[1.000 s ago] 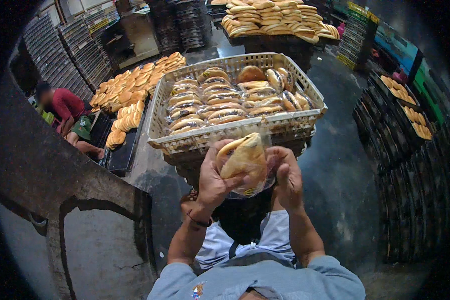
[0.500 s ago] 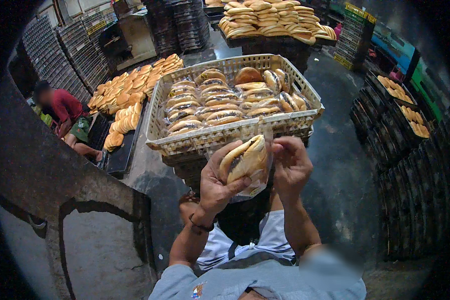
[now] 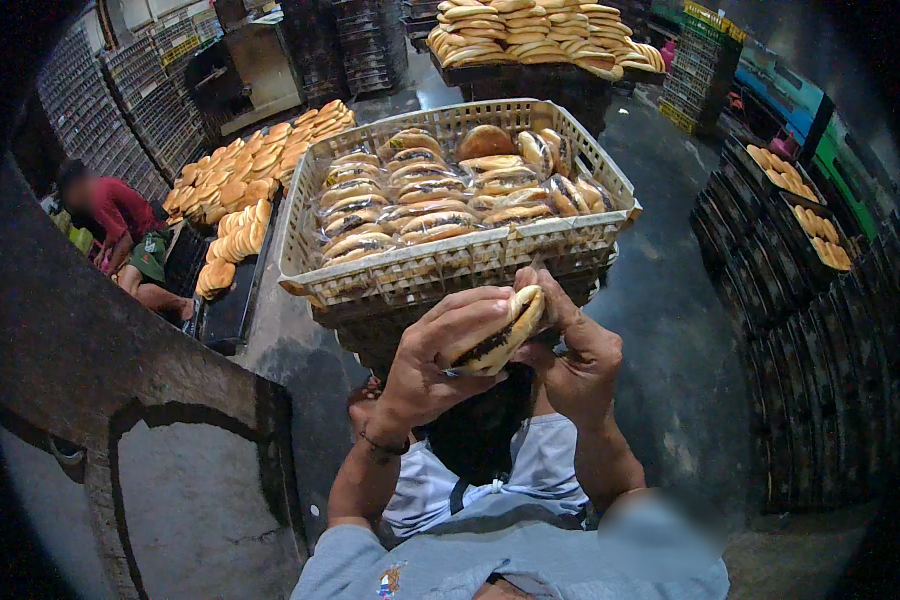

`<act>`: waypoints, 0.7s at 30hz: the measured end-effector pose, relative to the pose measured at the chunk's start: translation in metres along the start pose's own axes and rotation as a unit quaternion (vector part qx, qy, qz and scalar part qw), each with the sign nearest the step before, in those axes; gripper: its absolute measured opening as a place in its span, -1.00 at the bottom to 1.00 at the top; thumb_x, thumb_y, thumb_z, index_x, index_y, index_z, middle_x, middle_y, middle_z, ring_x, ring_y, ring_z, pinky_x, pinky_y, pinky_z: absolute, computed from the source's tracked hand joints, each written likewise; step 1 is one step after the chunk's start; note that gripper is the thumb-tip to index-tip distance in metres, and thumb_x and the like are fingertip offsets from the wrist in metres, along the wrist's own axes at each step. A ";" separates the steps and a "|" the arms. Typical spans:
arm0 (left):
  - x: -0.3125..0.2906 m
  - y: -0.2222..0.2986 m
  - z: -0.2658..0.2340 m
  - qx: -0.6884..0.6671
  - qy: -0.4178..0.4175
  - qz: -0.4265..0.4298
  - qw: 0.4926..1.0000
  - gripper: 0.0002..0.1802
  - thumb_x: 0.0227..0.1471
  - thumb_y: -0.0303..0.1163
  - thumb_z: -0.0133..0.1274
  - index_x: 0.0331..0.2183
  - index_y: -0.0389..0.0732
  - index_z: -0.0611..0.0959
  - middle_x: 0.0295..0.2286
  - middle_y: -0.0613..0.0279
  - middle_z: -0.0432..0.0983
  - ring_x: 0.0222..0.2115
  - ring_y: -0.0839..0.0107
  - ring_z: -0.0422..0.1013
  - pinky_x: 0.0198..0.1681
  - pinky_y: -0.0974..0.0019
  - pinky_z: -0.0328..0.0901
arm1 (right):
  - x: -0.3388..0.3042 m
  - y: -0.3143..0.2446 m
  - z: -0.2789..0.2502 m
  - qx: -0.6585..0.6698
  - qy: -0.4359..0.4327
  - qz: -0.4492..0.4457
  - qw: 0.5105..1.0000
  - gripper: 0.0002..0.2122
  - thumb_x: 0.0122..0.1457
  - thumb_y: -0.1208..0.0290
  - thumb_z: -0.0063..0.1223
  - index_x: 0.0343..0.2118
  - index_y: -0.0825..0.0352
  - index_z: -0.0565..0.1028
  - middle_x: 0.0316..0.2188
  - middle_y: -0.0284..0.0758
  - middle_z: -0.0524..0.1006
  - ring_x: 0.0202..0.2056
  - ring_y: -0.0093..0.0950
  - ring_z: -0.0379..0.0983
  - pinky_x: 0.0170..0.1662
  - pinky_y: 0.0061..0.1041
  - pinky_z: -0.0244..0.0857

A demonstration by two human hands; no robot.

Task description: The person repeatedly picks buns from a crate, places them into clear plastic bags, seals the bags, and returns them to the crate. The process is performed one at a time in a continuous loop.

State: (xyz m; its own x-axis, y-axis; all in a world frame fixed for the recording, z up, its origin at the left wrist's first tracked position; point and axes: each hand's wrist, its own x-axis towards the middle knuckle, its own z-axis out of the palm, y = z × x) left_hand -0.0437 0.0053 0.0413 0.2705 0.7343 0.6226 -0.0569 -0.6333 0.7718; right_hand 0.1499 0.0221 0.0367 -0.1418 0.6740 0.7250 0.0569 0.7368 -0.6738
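Observation:
A split bun (image 3: pixel 498 338) with dark filling, in a clear plastic bag, is held up in front of my body. My left hand (image 3: pixel 422 358) wraps round it, with the fingers over the top. At the bun's right end, my right hand (image 3: pixel 582 362) is closed, its thumb and fingers gripping the bag's end, which is partly hidden. Just beyond my hands stands a cream plastic crate (image 3: pixel 450 262), its slatted walls round rows of bagged filled buns (image 3: pixel 435 190). One browner bun (image 3: pixel 486 142) lies at the back among them.
At the left, a person in a red top (image 3: pixel 120 215) sits beside trays of flat buns (image 3: pixel 240 180). More buns (image 3: pixel 530 35) are heaped on a far table. Stacked dark trays (image 3: pixel 800 370) line the right side; a grey ledge (image 3: pixel 170 350) rises at the left.
My right hand has come in against the bun's end and closed on the bag. The bun has turned, so its filled slit faces up more, and my left fingers now reach over its top.

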 end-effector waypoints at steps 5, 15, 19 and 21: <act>0.003 0.010 -0.014 0.028 -0.086 -0.025 0.996 -0.37 -0.21 -0.57 0.36 0.01 -0.15 0.63 0.05 0.09 0.40 0.08 0.18 0.37 0.17 0.18 0.27 | 0.003 -0.010 -0.010 -0.027 -0.063 -0.018 0.997 -0.43 -0.06 0.47 0.41 0.09 0.38 0.50 -0.02 -0.09 0.58 0.00 -0.22 0.56 0.03 -0.37 0.45; -0.014 -0.016 0.001 -0.295 0.111 -0.155 0.936 -0.47 -0.07 -0.24 0.41 -0.11 -0.36 0.67 0.01 0.16 0.47 -0.03 0.43 0.43 0.04 0.32 0.35 | 0.012 -0.006 -0.028 -0.061 -0.124 0.044 0.989 -0.75 -0.03 0.44 0.40 -0.29 0.41 0.63 -0.35 -0.23 0.67 -0.30 -0.44 0.62 -0.22 -0.47 0.46; -0.025 -0.027 0.008 -0.253 0.181 -0.219 0.925 -0.71 0.13 -0.32 0.24 -0.22 -0.37 0.72 -0.39 0.24 0.65 -0.37 0.55 0.51 -0.25 0.47 0.43 | 0.012 0.001 -0.030 -0.046 -0.140 0.096 0.984 -0.74 0.02 0.39 0.41 -0.25 0.39 0.65 -0.36 -0.23 0.67 -0.34 -0.51 0.61 -0.26 -0.52 0.46; -0.025 -0.029 0.007 -0.248 0.181 -0.230 0.924 -0.74 0.13 -0.33 0.24 -0.27 -0.36 0.73 -0.40 0.23 0.65 -0.39 0.56 0.50 -0.28 0.47 0.42 | 0.012 0.001 -0.032 -0.026 -0.167 0.107 0.980 -0.73 0.00 0.44 0.41 -0.22 0.38 0.65 -0.35 -0.23 0.67 -0.35 -0.49 0.61 -0.28 -0.52 0.46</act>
State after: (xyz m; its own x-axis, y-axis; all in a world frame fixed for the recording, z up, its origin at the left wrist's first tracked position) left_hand -0.0426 0.0036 0.0030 0.0417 0.9881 0.1483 -0.4732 -0.1112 0.8739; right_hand 0.1800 0.0329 0.0489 -0.4358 0.7646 0.4748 0.1697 0.5879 -0.7909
